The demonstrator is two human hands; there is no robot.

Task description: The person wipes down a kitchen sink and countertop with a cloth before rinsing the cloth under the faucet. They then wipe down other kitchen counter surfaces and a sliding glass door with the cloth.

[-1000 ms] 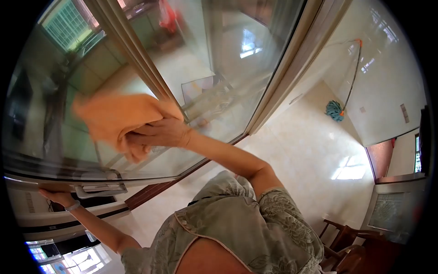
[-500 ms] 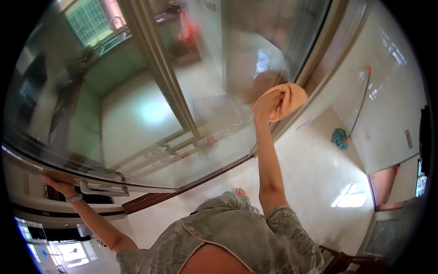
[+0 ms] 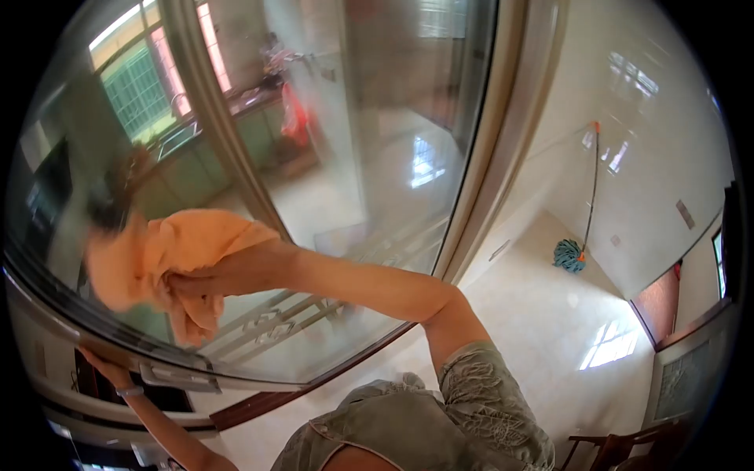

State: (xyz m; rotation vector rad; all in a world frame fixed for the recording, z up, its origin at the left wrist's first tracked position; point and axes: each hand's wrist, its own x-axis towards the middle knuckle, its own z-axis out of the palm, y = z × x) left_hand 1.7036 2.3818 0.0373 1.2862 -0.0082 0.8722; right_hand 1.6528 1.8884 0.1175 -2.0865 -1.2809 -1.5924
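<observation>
My right hand presses an orange cloth against the pane of a framed glass door, over its lower left part. The fingers are bunched into the cloth, and its far end is smeared by motion. Low at the left, my left hand holds the outer edge of the door, just left of the pale door handle. Some of its fingertips are hidden at the edge.
A mop with a green-grey head leans against the shiny wall at right. A dark red floor strip runs below the door. Through the glass show a red bag and a kitchen counter. A wooden chair stands at lower right.
My right hand has swept the cloth from the pane's right edge across to the left side. My left hand still holds the door edge. The camera view has shifted somewhat.
</observation>
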